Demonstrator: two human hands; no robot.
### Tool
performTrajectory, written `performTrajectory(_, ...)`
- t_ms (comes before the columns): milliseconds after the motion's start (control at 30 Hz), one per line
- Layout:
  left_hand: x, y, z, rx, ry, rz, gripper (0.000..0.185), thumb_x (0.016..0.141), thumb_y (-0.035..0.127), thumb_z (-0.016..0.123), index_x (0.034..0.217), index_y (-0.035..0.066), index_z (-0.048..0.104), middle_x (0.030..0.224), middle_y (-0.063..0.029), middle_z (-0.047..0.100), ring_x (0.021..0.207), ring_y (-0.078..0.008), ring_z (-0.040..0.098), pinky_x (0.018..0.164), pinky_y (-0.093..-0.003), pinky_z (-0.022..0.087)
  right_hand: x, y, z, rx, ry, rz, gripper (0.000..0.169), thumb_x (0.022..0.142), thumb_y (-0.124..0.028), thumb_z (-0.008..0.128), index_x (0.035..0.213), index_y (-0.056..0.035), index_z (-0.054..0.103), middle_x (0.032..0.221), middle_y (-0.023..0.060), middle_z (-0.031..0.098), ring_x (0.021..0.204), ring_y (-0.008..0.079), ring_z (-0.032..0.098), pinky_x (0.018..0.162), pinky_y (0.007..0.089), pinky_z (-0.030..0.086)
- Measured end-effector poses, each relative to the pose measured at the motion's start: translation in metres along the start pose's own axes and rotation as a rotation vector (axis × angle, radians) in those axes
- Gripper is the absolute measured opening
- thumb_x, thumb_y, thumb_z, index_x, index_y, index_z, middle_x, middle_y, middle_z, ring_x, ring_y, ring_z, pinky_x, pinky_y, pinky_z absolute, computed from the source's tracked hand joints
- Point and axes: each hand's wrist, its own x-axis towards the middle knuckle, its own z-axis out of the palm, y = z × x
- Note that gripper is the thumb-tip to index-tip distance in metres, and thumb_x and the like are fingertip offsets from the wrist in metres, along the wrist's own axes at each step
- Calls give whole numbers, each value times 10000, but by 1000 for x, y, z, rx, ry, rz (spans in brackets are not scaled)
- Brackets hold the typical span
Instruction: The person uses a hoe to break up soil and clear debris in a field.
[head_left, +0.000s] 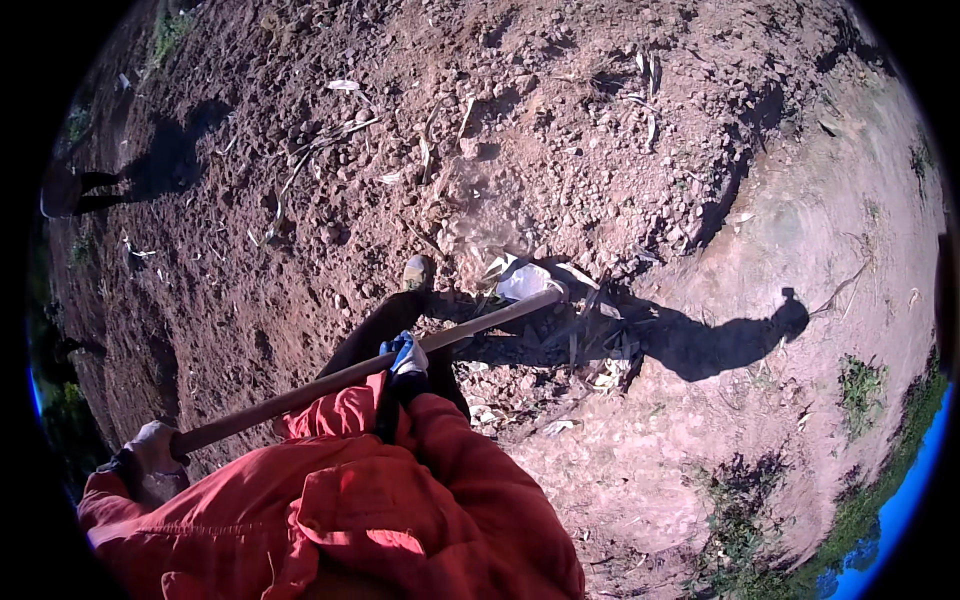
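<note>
A hoe with a long wooden handle (300, 400) slants across in front of my red jacket. My left hand (154, 448), in a pale glove, is closed around the handle's butt end at the lower left. Farther along the shaft, my right hand (406, 355) grips it in a blue-and-white glove. The hoe's bright metal blade (523, 282) is down at the soil, among dry, pale husks and leaves. Part of the blade's lower edge is hidden behind the handle. Just left of the blade is my shoe (418, 273).
Broken, cloddy soil (337, 187) spreads ahead and left, strewn with dry stalks (315, 146). At right, a low step drops to smoother ground (817, 217), where my shadow (697, 341) falls. Green weeds (742, 510) grow lower right. Another person (64, 189) stands at the far left.
</note>
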Motion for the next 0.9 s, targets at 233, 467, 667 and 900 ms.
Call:
performTrajectory(233, 145, 119, 10, 248, 174, 303, 248, 555, 222, 628, 781, 127, 588, 685, -88, 590, 685, -279, 583, 628, -377, 459, -41, -158, -84, 81, -65, -441, 266, 798, -240, 509, 583, -163, 374, 496, -53, 312, 459, 115, 337, 500, 270, 367)
performTrajectory(467, 155, 267, 27, 87, 330, 554, 184, 627, 208, 584, 794, 131, 575, 701, -106, 585, 679, -306, 564, 623, -402, 439, -118, -299, -183, 245, -2, -729, 237, 798, -249, 509, 627, -154, 375, 496, -44, 308, 406, 92, 341, 407, 232, 342)
performTrajectory(667, 63, 242, -20, 215, 236, 256, 169, 583, 187, 622, 728, 115, 571, 645, -106, 573, 669, -293, 570, 612, -404, 447, -22, -182, -168, 346, 10, -364, 159, 730, -166, 565, 627, -86, 474, 518, 24, 446, 426, 139, 432, 408, 246, 385)
performTrajectory(900, 1, 211, 10, 581, 780, 253, 162, 551, 120, 623, 678, 94, 525, 613, -94, 520, 644, -282, 537, 621, -379, 393, 61, -48, -142, -30, -219, 11, 123, 718, -188, 506, 621, -126, 466, 542, 5, 442, 515, 158, 435, 579, 285, 398)
